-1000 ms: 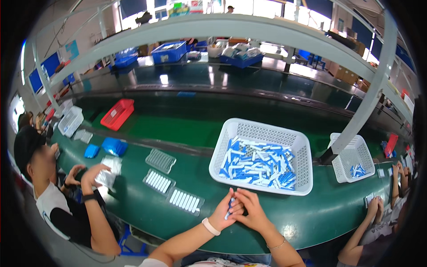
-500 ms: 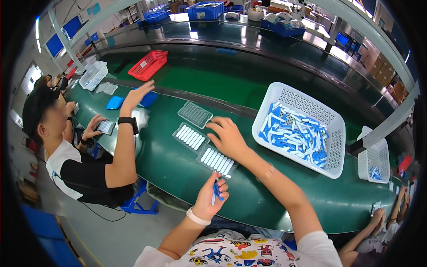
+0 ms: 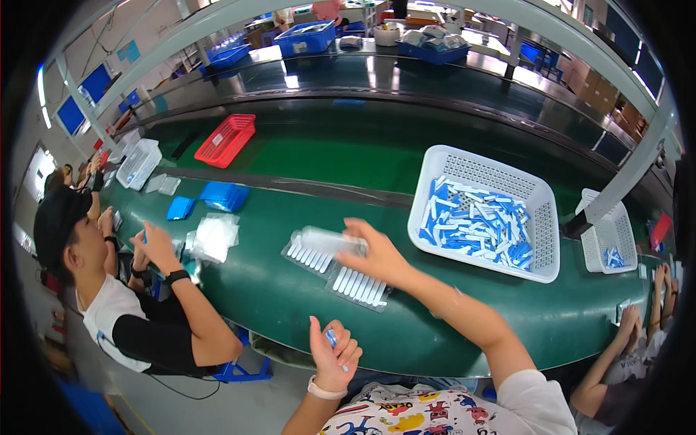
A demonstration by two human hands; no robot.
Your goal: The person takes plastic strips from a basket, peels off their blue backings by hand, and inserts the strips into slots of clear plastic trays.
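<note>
Fingers of right hand [image 3: 377, 257] closed on clear tray [image 3: 330, 239]; left hand [image 3: 332, 354] fingers curled round small blue piece [image 3: 331, 338]

One fisheye camera on my head looks steeply down and forward over the green belt [image 3: 290, 304], so its straight edges bow toward the rim. My left hand [image 3: 335, 357] sits close at six o'clock, my right hand [image 3: 377, 257] near centre, and the white basket [image 3: 540, 217] at two o'clock.
</note>
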